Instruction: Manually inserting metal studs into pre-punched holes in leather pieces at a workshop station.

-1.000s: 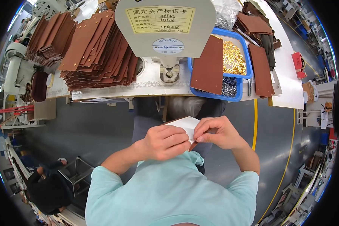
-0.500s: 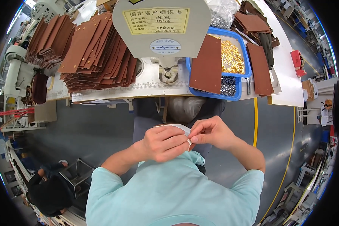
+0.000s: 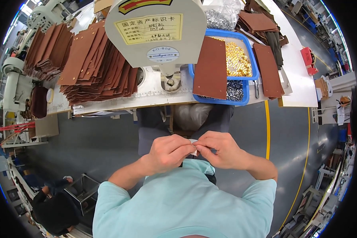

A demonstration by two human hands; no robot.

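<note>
My left hand (image 3: 168, 152) and my right hand (image 3: 221, 148) meet over my lap, below the table edge. Both pinch a small folded white piece of paper or tissue (image 3: 193, 147), of which only a corner shows between the fingertips. Above my hands stands a grey press machine (image 3: 156, 33) on the white worktable (image 3: 146, 99).
Stacks of brown leather pieces (image 3: 91, 63) lie left of the machine. A blue tray (image 3: 246, 89) at the right holds gold and silver rivets, with a brown piece (image 3: 211, 67) leaning across it. More brown pieces (image 3: 267, 69) lie further right. Another person (image 3: 53, 212) crouches at lower left.
The white piece was larger and open between my hands a second ago; now it is folded small and almost hidden by my fingertips. My hands have drawn closer together.
</note>
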